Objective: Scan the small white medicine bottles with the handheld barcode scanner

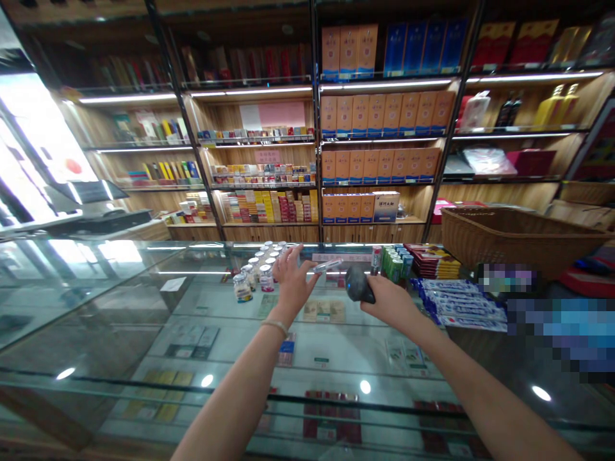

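My left hand (pixel 292 280) is over the glass counter, thumb and fingers pinching one end of a slim, clear-and-white stick-like item (pixel 329 265); its exact kind is too blurred to tell. Closed around the handle of a dark barcode scanner (pixel 356 284) is my right hand (pixel 387 299). A small blue light shows on the scanner, whose head faces left toward the slim item without touching it. Just left of and behind my left hand stand several small jars with white lids (pixel 243 288). Green cylindrical packs (pixel 394 264) stand beyond my right hand.
Under the glass counter top (pixel 230 326) lie flat packs. To the right are blue-and-white packets (pixel 459 304), red-and-yellow boxes (pixel 435 261) and a brown wicker basket (pixel 519 234). Shelves with orange boxes (pixel 384 115) line the back wall. A monitor (pixel 91 191) stands at left.
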The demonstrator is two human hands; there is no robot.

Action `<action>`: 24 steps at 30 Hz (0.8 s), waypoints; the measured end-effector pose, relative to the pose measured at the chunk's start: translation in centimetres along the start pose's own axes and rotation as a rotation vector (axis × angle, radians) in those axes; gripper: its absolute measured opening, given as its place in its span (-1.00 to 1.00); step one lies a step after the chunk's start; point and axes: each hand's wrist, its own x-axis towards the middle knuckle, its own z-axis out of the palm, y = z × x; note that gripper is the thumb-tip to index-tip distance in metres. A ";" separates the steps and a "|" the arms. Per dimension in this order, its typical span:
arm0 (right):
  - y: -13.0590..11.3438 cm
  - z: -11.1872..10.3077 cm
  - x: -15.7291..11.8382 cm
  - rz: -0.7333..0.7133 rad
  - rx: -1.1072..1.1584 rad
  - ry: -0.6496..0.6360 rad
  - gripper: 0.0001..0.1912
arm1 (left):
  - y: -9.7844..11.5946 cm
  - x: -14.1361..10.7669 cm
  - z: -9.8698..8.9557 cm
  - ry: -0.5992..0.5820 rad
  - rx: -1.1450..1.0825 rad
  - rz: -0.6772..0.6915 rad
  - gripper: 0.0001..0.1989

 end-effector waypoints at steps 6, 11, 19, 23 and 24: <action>-0.3 2.4 -0.2 -0.049 -0.113 -0.058 -0.46 | 0.1 0.0 -0.1 0.006 -0.008 0.013 -0.84; -0.8 2.9 -0.7 -0.065 -0.147 -0.113 -0.44 | 0.1 0.0 0.0 0.013 -0.020 0.023 -0.86; -1.9 1.7 -2.0 -0.023 -0.063 -0.297 -0.36 | 0.6 -0.1 -0.3 -0.007 -0.028 0.025 -0.84; -1.8 0.8 -2.2 -0.034 -0.049 -0.361 -0.28 | 0.9 -0.2 -0.4 -0.014 -0.036 0.034 -0.84; -1.5 0.7 -2.2 -0.036 -0.049 -0.368 -0.24 | 0.9 -0.2 -0.4 -0.014 -0.044 0.035 -0.85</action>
